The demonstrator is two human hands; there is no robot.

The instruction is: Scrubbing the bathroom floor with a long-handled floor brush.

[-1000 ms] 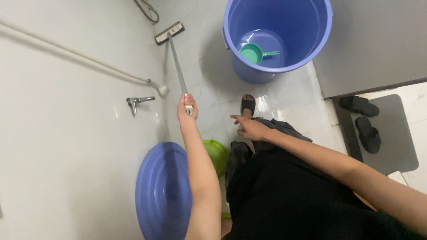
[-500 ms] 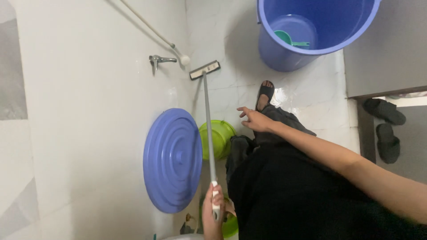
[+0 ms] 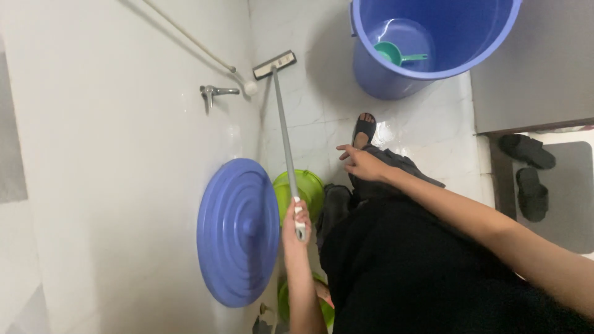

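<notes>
My left hand [image 3: 294, 218] grips the near end of a long grey pole of a floor wiper [image 3: 283, 117]. The wiper's flat head [image 3: 274, 65] rests on the wet white floor close to the wall. My right hand [image 3: 362, 162] hovers open above my knee, fingers spread, holding nothing. A green basin [image 3: 306, 187] lies on the floor just beyond my left hand. A big blue bucket lid [image 3: 238, 232] leans against the wall beside that hand.
A large blue bucket [image 3: 427, 43] with a green scoop [image 3: 396, 54] inside stands at the far side. A wall tap [image 3: 216, 93] and a thin pipe run along the left wall. Dark slippers [image 3: 529, 170] sit on a grey mat at right.
The view has swung and the wiper's head sits further from me along the wall. My left hand stays on the pole's near end. My right hand keeps hovering open.
</notes>
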